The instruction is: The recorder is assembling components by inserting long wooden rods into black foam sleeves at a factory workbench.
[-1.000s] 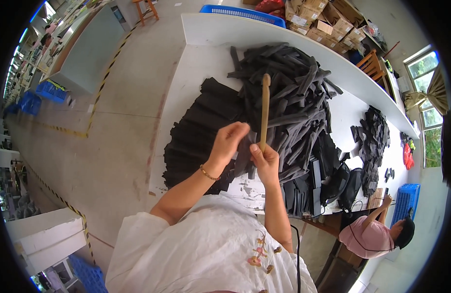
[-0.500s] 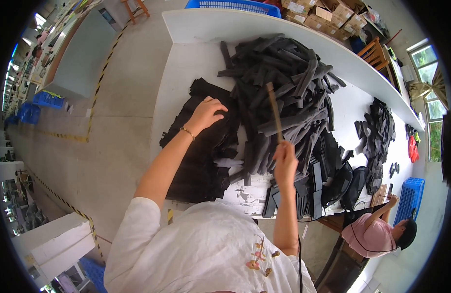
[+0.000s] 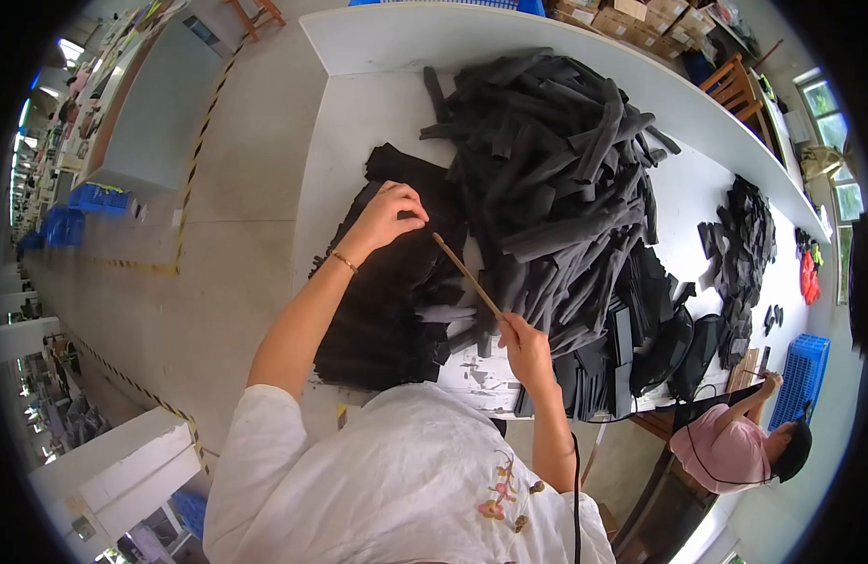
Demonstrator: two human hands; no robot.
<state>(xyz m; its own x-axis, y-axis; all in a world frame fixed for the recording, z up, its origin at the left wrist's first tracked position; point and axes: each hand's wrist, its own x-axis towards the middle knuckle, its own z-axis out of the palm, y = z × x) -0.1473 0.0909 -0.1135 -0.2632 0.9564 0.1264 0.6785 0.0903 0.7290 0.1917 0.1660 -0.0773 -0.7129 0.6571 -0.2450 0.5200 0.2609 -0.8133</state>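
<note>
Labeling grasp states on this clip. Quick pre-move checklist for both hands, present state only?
1. Right hand grips thin wooden stick at its lower end: ok.
2. Stick tip clear of left hand: ok, apart.
3. Left hand on flat stack of black fabric pieces: ok, fingers touching its top edge.
4. Single piece pinched by left fingers: cannot tell.
5. Heap of rolled black fabric tubes steady on white table: ok, none overhanging.

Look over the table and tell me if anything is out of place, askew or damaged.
Nothing looks damaged or spilled. The black tube pieces lie in a loose, criss-crossed heap, untidy next to the flat black stack under the left hand. The right hand holds a thin wooden stick. Some black pieces reach the table's near edge.
</note>
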